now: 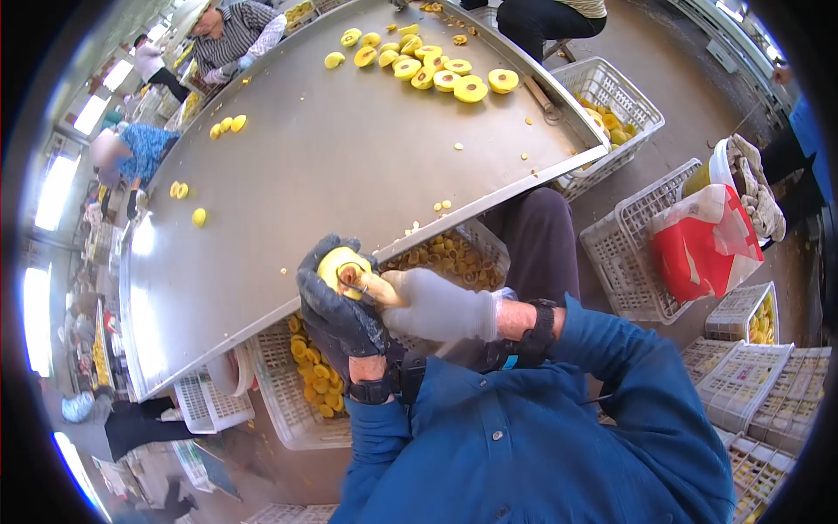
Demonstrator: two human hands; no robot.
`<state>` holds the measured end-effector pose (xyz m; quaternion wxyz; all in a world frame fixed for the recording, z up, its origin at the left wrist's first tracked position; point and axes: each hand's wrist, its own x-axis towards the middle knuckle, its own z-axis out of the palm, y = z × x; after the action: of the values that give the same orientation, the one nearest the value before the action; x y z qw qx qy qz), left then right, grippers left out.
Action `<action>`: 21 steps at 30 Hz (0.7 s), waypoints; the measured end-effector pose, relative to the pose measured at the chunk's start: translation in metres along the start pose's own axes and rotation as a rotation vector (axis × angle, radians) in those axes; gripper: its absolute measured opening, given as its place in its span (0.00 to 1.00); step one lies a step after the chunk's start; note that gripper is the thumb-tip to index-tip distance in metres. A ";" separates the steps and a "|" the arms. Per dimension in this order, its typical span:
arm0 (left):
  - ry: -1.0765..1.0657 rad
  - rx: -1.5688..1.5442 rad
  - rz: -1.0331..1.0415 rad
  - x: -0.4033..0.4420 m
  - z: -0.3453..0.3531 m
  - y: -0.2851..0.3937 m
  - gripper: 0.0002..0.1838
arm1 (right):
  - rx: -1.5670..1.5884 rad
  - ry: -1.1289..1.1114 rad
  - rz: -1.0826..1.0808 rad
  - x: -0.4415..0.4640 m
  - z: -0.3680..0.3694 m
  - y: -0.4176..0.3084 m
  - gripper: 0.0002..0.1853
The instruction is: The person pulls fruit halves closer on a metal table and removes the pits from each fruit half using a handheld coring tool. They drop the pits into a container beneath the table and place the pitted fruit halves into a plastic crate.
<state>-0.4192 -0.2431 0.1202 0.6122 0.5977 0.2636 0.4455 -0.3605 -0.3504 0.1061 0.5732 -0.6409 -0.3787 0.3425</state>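
My left hand, in a dark, stained glove, is wrapped round a yellow peach half with its cut face turned toward my right hand. My right hand, in a pale grey glove, grips a pitting knife by its light-coloured handle. The thin curved loop of the blade sits at the brownish pit hollow of the peach half. My right fingers partly hide the handle. Both hands are close together just over the near edge of the metal table. Below them, a crate holds brown pit pieces.
Many halved peaches lie at the table's far end, near another wooden-handled tool. A crate of yellow peach pieces stands at my left. More crates and a red bag are at my right. Co-workers sit around the table.
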 end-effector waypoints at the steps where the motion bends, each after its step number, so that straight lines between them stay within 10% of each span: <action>1: 0.001 -0.013 0.034 0.000 -0.001 -0.001 0.24 | 0.026 -0.003 -0.004 -0.001 0.001 -0.002 0.13; 12: -0.037 0.046 0.136 -0.002 -0.005 -0.003 0.33 | -0.200 0.066 0.024 -0.001 0.000 -0.014 0.13; 21: -0.086 -0.170 0.045 0.006 -0.008 -0.009 0.33 | 0.335 -0.201 0.227 -0.009 -0.008 -0.033 0.13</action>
<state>-0.4210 -0.2329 0.1117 0.6613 0.5679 0.1851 0.4538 -0.3607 -0.3609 0.1401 0.5887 -0.5378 -0.2971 0.5253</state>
